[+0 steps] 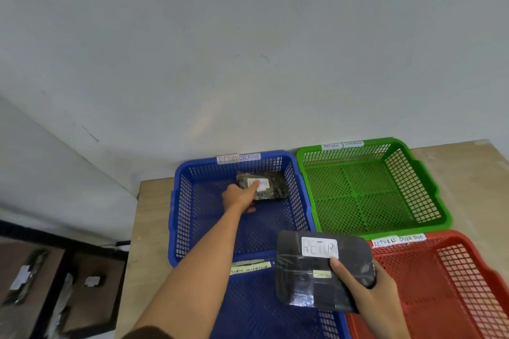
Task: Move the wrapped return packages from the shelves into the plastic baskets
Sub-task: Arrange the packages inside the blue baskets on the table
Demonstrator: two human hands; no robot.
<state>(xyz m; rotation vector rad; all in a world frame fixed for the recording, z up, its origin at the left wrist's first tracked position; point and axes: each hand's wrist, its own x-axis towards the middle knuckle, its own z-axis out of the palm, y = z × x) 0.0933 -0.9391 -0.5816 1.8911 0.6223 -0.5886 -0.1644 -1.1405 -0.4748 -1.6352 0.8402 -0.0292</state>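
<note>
Landmark: far blue basket (181,217) on the counter (150,228).

Nearest the camera, the right hand (366,294) holds a black wrapped pkg (316,281) marked RETURN — thumb on top, fingers curled under its right edge. It hangs in the air just near-right of the far blue basket, above the near blue basket (248,305) and beside the red basket (454,283); not yet set down.

Farther out, the left hand (239,198) reaches into the far blue basket and pinches a 2nd wrapped pkg (271,187) by its near-left edge, index finger laid across the label. That pkg sits at the basket's back-right corner, seemingly on the floor of it.

So approx 1 pkg delivered, 1 in hand. The green basket (440,201), right of the far blue one, holds nothing visible.

Left and below the far blue basket, dark shelves (68,283) carry more wrapped pkgs (26,278) — count unclear, blurred and cut off by the frame. Near blue and red baskets are also cropped, so their contents can't be fully checked. Whether the left hand has let go: can't tell.
</note>
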